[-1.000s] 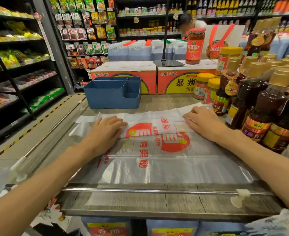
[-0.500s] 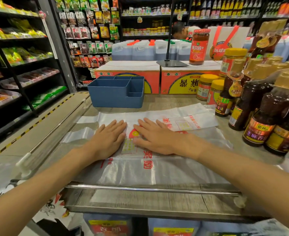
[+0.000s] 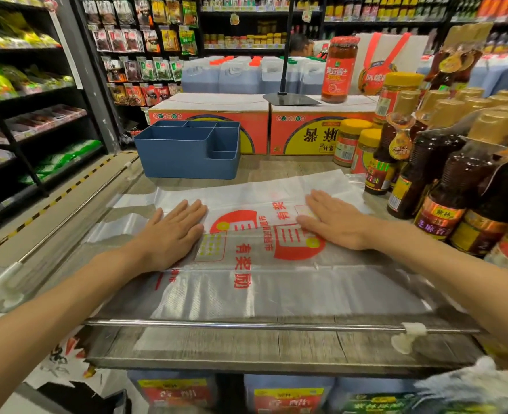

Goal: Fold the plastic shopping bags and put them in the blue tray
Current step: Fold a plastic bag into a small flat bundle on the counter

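Both palms flat, fingers straight: left hand (image 3: 173,234) and right hand (image 3: 333,224) press the plastic bag (image 3: 246,264), spread on the wooden shelf (image 3: 246,348). Film looks thin, limp, slippery; probably best pinched at the edges. Blue tray (image 3: 187,153) stands behind, apart.
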